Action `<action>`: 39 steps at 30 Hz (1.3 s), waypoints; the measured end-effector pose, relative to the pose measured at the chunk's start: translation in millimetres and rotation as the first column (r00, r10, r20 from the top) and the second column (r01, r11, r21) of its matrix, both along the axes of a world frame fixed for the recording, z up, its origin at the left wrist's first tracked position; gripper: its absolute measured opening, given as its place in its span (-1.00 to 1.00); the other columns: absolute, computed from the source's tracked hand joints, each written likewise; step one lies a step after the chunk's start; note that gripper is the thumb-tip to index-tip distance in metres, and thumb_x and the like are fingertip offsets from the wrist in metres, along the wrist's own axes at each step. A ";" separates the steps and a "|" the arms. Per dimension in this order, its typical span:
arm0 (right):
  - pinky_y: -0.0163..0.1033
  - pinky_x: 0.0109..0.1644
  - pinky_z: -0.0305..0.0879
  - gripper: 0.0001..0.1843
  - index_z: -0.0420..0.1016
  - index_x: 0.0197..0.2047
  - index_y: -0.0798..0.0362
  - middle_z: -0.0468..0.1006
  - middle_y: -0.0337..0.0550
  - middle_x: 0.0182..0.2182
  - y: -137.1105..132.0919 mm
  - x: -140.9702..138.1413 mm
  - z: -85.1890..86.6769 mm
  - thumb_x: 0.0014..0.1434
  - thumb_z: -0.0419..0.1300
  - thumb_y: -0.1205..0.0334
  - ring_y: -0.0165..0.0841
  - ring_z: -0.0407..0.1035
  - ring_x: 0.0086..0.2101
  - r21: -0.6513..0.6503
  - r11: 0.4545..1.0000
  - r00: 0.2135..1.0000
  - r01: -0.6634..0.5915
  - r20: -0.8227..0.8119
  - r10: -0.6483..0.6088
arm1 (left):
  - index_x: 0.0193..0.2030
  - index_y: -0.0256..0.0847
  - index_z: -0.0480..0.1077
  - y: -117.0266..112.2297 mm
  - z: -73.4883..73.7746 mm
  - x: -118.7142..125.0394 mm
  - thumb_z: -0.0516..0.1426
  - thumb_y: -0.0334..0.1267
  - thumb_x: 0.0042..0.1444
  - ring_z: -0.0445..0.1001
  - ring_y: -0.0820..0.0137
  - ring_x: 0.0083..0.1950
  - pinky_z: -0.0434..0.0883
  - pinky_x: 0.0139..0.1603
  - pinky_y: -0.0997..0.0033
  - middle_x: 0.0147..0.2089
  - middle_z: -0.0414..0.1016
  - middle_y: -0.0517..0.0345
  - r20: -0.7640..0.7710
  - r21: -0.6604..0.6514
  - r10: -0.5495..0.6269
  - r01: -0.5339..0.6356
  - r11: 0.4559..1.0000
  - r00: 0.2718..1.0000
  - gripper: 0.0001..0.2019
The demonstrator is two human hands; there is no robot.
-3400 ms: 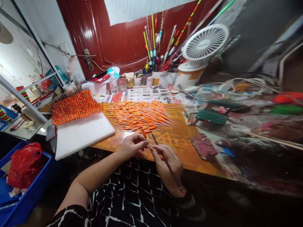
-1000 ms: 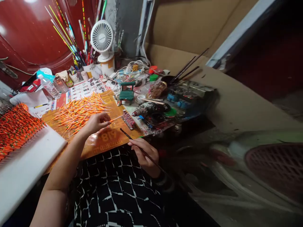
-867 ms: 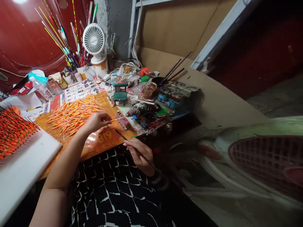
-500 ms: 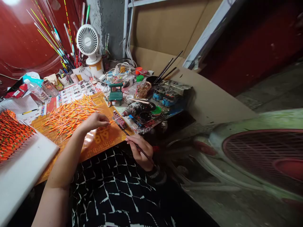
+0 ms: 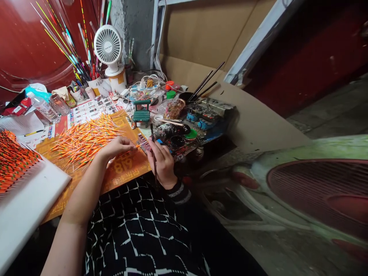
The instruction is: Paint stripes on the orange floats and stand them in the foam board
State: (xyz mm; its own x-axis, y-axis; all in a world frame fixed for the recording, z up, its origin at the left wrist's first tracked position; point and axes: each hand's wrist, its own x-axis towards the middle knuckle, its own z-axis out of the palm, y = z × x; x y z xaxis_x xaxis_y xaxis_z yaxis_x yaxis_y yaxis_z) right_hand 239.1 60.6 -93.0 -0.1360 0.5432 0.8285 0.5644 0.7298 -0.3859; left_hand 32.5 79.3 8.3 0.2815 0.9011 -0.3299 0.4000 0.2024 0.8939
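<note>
My left hand [image 5: 116, 147] pinches one thin orange float stick [image 5: 137, 145] just right of a big pile of orange float sticks [image 5: 83, 140] on a yellow sheet [image 5: 126, 170]. My right hand [image 5: 162, 161] is closed round a thin dark paintbrush [image 5: 153, 149] that now stands almost upright, its tip near a paint-smeared palette strip [image 5: 145, 142]. The two hands nearly touch at the table's front edge.
A white foam block [image 5: 31, 199] stuck with several orange floats [image 5: 13, 159] lies at the left. Paint pots [image 5: 176, 141], a small green stool [image 5: 141, 115], a white desk fan [image 5: 108, 46], cups of long rods [image 5: 86, 82] and a plastic bottle [image 5: 43, 108] crowd the back. A large floor fan [image 5: 316, 191] stands at the right.
My right hand has risen from my lap to the table edge and swung the brush upright beside the stick in my left hand. The view has turned right since 3.4 s ago.
</note>
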 end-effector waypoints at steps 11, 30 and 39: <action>0.01 0.18 0.47 -0.39 0.09 0.48 -0.03 0.52 0.07 0.19 -4.2 -3.4 6.1 0.42 0.08 0.26 -0.14 0.52 0.06 -0.090 0.995 0.998 -0.043 -0.050 0.039 | -0.45 -0.32 0.53 0.9 -8.7 0.5 0.34 -0.08 -0.03 0.23 0.60 -0.54 0.10 -0.51 0.51 -0.52 0.43 0.18 0.106 -0.003 0.029 -0.028 1.000 0.994 -0.71; 0.09 0.24 0.43 -0.42 0.11 0.47 -0.01 0.49 0.12 0.22 -3.7 -9.7 -0.8 0.44 0.07 0.20 -0.10 0.44 0.17 -0.083 0.996 0.999 0.022 -0.038 -0.025 | -0.46 -0.29 0.51 1.2 -20.9 -8.1 0.33 0.01 -0.02 0.11 0.62 -0.62 -0.06 -0.57 0.48 -0.61 0.30 0.27 0.049 -0.027 0.012 -0.011 1.000 0.999 -0.66; 0.01 0.18 0.45 -0.36 0.08 0.49 -0.04 0.53 0.08 0.18 -5.6 -8.3 0.5 0.41 0.12 0.29 -0.14 0.48 0.12 -0.017 0.999 0.997 0.027 -0.066 -0.028 | -0.44 -0.29 0.50 2.7 -26.8 -8.2 0.30 0.08 0.03 0.06 0.64 -0.65 -0.09 -0.59 0.48 -0.61 0.28 0.27 0.058 -0.016 -0.020 0.021 1.000 0.998 -0.60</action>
